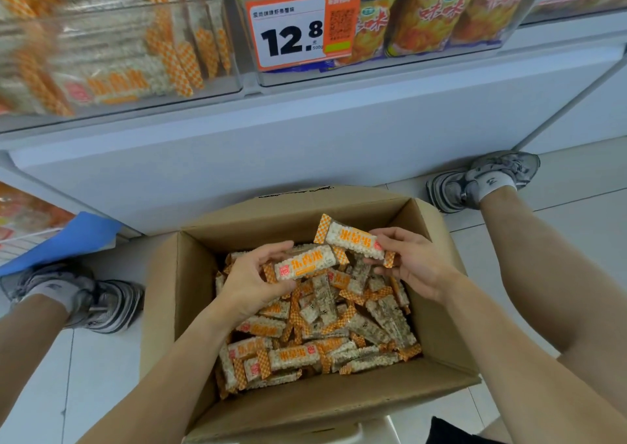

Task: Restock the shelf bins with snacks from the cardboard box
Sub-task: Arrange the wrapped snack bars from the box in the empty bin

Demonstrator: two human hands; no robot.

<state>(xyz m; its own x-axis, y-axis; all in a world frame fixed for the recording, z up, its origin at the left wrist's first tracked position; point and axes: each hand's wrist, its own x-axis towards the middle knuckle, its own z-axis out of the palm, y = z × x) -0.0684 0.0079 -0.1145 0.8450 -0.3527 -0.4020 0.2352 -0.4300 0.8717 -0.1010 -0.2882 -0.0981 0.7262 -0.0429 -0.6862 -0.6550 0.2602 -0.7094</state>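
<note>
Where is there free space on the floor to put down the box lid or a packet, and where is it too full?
Bare floor tile lies right of the cardboard box, beyond the right shoe. Another bare patch sits between the box and the left shoe. Inside the box it is crowded: packets cover its bottom, and both hands, left and right, hold packets above them.

Price tag (pixel 303 29) on the bin reads "12.8".

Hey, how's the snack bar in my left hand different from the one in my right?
The left hand's bar sits lower, just above the pile, while the right hand's bar is raised higher, toward the box's far wall. Their printed labels face opposite ways. Both are puffed-rice bars with orange checkered ends, each held over the box.
</note>
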